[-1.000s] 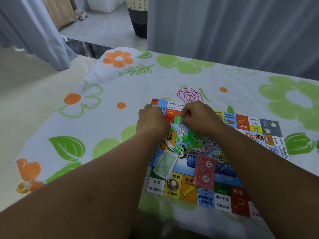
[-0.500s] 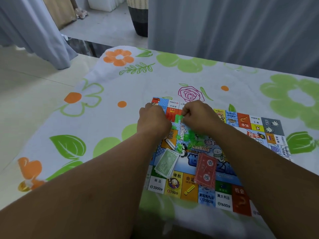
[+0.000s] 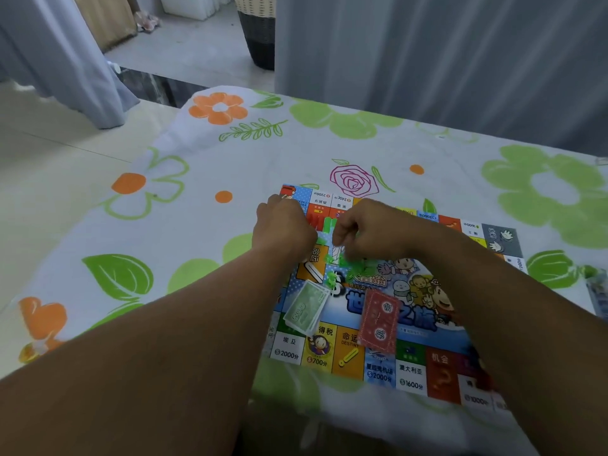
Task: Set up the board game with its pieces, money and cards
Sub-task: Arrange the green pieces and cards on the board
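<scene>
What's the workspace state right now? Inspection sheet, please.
Surface: table under a floral cover.
Job's things: board flat on the table; money and red cards in separate stacks on the board; loose pieces, green, on its middle.
Clutter: blurred object at the table's right edge, unidentifiable.
Hands: right hand curled, pinching a green piece; left hand beside it, fingers hidden, grip unclear.
Cables: nothing seen.
Surroundings: curtains, basket, tiled floor.
</scene>
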Tool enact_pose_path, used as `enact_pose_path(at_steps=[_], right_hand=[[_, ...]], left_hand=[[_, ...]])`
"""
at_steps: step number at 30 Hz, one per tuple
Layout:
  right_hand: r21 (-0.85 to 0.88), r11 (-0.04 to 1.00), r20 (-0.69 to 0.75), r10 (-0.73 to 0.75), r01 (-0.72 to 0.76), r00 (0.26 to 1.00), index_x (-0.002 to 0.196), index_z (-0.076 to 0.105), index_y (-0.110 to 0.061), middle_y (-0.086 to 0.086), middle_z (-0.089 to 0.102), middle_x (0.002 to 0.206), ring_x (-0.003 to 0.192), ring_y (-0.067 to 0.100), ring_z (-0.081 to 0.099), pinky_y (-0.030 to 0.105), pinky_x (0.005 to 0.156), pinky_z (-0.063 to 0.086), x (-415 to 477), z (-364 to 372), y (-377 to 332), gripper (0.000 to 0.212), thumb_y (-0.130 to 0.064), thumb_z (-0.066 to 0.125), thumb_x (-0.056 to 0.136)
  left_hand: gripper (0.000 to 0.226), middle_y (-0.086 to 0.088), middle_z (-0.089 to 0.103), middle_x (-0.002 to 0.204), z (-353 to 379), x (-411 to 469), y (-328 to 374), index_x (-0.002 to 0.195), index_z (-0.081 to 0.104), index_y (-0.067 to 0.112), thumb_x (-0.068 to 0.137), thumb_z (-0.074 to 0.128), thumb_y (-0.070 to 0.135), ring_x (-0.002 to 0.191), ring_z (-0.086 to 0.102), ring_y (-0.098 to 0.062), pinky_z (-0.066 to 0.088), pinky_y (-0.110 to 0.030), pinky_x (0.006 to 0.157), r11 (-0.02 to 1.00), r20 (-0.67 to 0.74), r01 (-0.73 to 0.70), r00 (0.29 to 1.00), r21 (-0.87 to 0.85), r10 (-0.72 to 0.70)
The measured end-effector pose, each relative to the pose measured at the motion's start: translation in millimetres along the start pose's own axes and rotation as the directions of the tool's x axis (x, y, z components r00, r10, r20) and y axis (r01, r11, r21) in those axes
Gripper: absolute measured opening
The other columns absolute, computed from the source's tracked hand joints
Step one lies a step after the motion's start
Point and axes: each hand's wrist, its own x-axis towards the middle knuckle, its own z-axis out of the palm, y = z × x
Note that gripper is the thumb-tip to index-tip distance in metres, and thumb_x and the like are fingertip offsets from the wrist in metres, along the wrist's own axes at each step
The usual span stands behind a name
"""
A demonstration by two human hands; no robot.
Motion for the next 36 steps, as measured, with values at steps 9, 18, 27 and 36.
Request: enact_pose_path(at_steps=[9, 18, 27, 36], right_hand=[[-0.22, 0.974, 0.044, -0.054, 0.062, 0.998, 0.092, 0.073, -0.015, -0.011, 0.061, 0.079, 0.07, 0.001, 0.055, 0.023, 0.06, 0.043, -1.1, 8.2, 3.1, 0.016, -0.01, 0.081, 0.08], [-0.075, 0.997, -0.083, -0.042, 0.036, 0.996, 0.08, 0.069, -0.005, 0.008, 0.069, 0.078, 0.067, 0.013, 0.063, 0.037, 0.066, 0.057, -3.1, -1.7, 5.3, 0.004, -0.004, 0.067, 0.084], [-0.042, 0.997, -0.379, 0.042, -0.063, 0.924, 0.083, 0.066, -0.015, -0.004, 0.064, 0.082, 0.082, 0.018, 0.062, 0.036, 0.077, 0.054, 9.1, 16.5, 13.9, 0.01, -0.013, 0.075, 0.083], [-0.094, 0.99, -0.366, 0.065, -0.107, 0.929, 0.088, 0.062, -0.022, -0.003, 0.067, 0.093, 0.09, 0.022, 0.066, 0.039, 0.078, 0.055, 12.9, 23.1, 6.7, 0.017, -0.02, 0.078, 0.083]], left_hand=[[0.036, -0.01, 0.049, 0.125, 0.7, 0.3, -0.8, 0.122, 0.064, 0.012, 0.086, 0.065, 0.017, 0.12, 0.045, -0.03, 0.047, -0.039, 0.091, 0.999, -0.004, -0.02, 1.0, 0.025, 0.02], [0.035, -0.01, 0.05, 0.124, 0.2, -0.1, -0.9, 0.12, 0.064, 0.012, 0.087, 0.066, 0.019, 0.119, 0.046, -0.029, 0.051, -0.041, 0.091, 1.0, 0.004, -0.026, 1.0, 0.016, 0.026], [0.033, -0.009, 0.051, 0.121, 1.3, 0.5, -2.3, 0.118, 0.066, 0.012, 0.086, 0.065, 0.018, 0.117, 0.047, -0.029, 0.051, -0.041, 0.089, 0.999, -0.002, -0.035, 0.999, 0.014, 0.035], [0.036, -0.009, 0.051, 0.124, -0.7, -1.0, -1.6, 0.121, 0.065, 0.012, 0.085, 0.068, 0.018, 0.119, 0.047, -0.028, 0.051, -0.041, 0.091, 1.0, -0.005, -0.03, 1.0, -0.011, 0.03]])
